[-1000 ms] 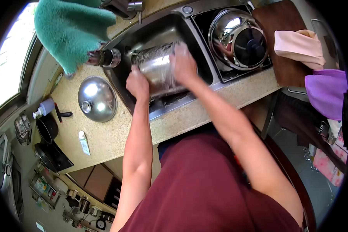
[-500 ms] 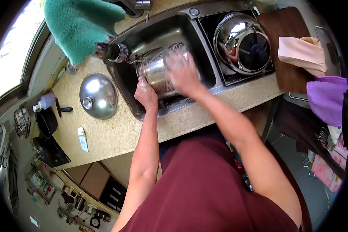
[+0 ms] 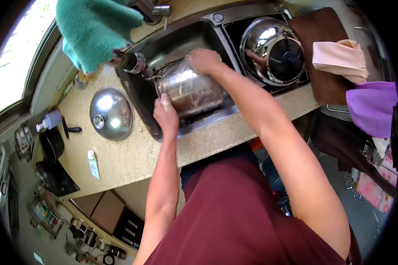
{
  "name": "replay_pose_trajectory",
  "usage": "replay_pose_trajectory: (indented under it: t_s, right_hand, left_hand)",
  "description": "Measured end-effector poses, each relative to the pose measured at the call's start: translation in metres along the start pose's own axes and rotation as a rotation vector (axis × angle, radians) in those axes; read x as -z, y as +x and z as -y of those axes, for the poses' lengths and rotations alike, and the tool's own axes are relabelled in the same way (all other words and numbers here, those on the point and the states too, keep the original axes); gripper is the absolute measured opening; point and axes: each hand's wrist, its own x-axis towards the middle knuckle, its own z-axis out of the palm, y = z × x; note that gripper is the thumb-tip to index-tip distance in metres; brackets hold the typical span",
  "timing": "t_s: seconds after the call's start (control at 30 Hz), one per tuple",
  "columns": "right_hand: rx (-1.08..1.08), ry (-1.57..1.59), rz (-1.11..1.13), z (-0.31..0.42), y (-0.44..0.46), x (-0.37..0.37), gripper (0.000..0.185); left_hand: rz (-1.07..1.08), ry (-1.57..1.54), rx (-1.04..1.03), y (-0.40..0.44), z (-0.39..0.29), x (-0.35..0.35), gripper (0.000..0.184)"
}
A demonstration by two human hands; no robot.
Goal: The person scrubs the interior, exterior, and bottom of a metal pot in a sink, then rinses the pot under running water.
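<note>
A shiny metal pot lies on its side in the sink, with wet, soapy-looking streaks on its wall. My left hand grips the pot's rim at its near left end, thumb up along the edge. On the pot's upper far side rests my right hand, its fingers curled; whether they hold anything is hidden. Left of the pot, a dark faucet end reaches over the sink and touches a green towel.
A domed metal lid and a small tube lie on the counter at left. Right of the sink sit a large shiny lidded pan, a brown board, a pink cloth and a purple cloth.
My right hand has moved from the pot's middle to its far upper side, and its spread fingers have curled. My left hand stays at the rim. The pot has turned slightly.
</note>
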Motion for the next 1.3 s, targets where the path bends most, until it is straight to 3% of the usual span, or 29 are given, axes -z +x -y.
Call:
replay_pose_trajectory:
  t_s: [0.03, 0.1, 0.13, 0.17, 0.23, 0.3, 0.37, 0.43, 0.47, 0.5, 0.57, 0.6, 0.63, 0.7, 0.77, 0.8, 0.83, 0.93, 0.97, 1.03, 1.1, 1.17, 1.23, 1.27, 1.3]
  right_hand:
    - [0.081, -0.063, -0.123, -0.005, -0.003, -0.009, 0.042]
    - [0.13, -0.114, -0.09, 0.005, -0.026, 0.001, 0.042]
    - [0.087, -0.022, -0.152, 0.015, -0.037, 0.002, 0.043]
    - [0.046, 0.068, -0.217, 0.025, -0.048, 0.003, 0.045]
    - [0.111, -0.08, -0.47, 0.045, -0.08, -0.026, 0.051]
    - [0.262, 0.06, -0.433, 0.068, -0.114, -0.04, 0.052]
    - [0.289, 0.077, -0.541, 0.066, -0.11, -0.046, 0.046]
    - [0.125, -0.08, -0.389, 0.038, -0.067, -0.014, 0.038]
    - [-0.108, 0.154, -0.28, 0.028, -0.046, 0.005, 0.035]
    - [-0.111, 0.15, -0.286, 0.033, -0.05, 0.008, 0.035]
    - [-0.05, -0.155, -0.161, 0.051, -0.072, 0.013, 0.038]
    - [0.07, -0.064, -0.585, 0.062, -0.094, -0.031, 0.041]
    - [0.186, 0.103, -0.57, 0.076, -0.117, -0.032, 0.045]
    - [0.236, 0.081, -0.653, 0.066, -0.11, -0.033, 0.041]
    - [-0.035, -0.123, -0.006, 0.048, -0.076, 0.04, 0.036]
    - [-0.109, 0.104, -0.063, 0.008, -0.034, 0.006, 0.031]
    - [-0.11, 0.106, -0.072, 0.009, -0.044, -0.002, 0.031]
    - [0.026, 0.053, -0.699, 0.044, -0.106, -0.039, 0.043]
    - [0.126, 0.202, -0.581, 0.061, -0.129, -0.044, 0.047]
    - [0.221, 0.051, -0.566, 0.056, -0.119, -0.041, 0.046]
    - [0.17, 0.043, -0.492, 0.03, -0.07, -0.017, 0.044]
    - [-0.329, 0.519, -0.03, 0.006, -0.049, 0.02, 0.045]
    - [-0.252, 0.443, -0.522, 0.027, -0.095, -0.011, 0.05]
    - [-0.206, 0.147, -0.571, 0.034, -0.117, -0.033, 0.056]
    - [-0.172, 0.029, -0.433, 0.05, -0.143, -0.026, 0.059]
  left_hand:
    - [-0.031, -0.19, -0.004, 0.015, -0.007, -0.002, 0.039]
    - [0.129, -0.478, 0.232, 0.061, -0.026, 0.002, 0.043]
    - [0.136, -0.475, 0.231, 0.076, -0.021, -0.006, 0.043]
    - [0.108, -0.505, 0.36, 0.09, -0.012, -0.018, 0.043]
    - [-0.017, -0.404, 0.539, 0.09, -0.019, -0.024, 0.035]
    - [-0.032, -0.607, 0.458, 0.059, -0.028, -0.023, 0.028]
    - [-0.065, -0.522, 0.335, 0.028, -0.043, -0.017, 0.023]
    - [-0.041, -0.606, 0.263, 0.019, -0.026, -0.021, 0.023]
    - [-0.039, -0.613, 0.263, 0.016, -0.023, -0.024, 0.023]
    - [-0.05, -0.595, 0.22, 0.013, -0.021, -0.023, 0.024]
    - [-0.036, -0.591, 0.151, 0.017, -0.028, -0.024, 0.025]
    - [-0.054, -0.544, 0.149, 0.014, -0.031, -0.023, 0.025]
    - [-0.077, -0.494, 0.15, 0.011, -0.032, -0.024, 0.026]
    - [-0.078, -0.534, 0.11, 0.004, -0.032, -0.019, 0.025]
    - [-0.031, -0.509, 0.163, -0.001, -0.027, -0.018, 0.023]
    - [-0.091, -0.461, 0.092, -0.006, -0.025, -0.021, 0.021]
    - [-0.089, -0.462, 0.083, -0.008, -0.023, -0.022, 0.021]
    - [-0.121, -0.593, 0.072, -0.011, -0.022, -0.03, 0.023]
    - [-0.134, -0.591, 0.075, -0.01, -0.025, -0.028, 0.023]
    - [-0.028, -0.587, 0.171, -0.016, -0.021, -0.021, 0.023]
    - [-0.105, -0.577, 0.062, -0.015, -0.016, -0.026, 0.022]
    - [-0.119, -0.582, 0.105, -0.016, -0.021, -0.024, 0.024]
    - [-0.147, -0.564, 0.057, -0.017, -0.027, -0.025, 0.024]
    - [-0.132, -0.596, 0.076, -0.017, -0.032, -0.023, 0.024]
    - [-0.117, -0.621, 0.098, -0.017, -0.034, -0.023, 0.024]
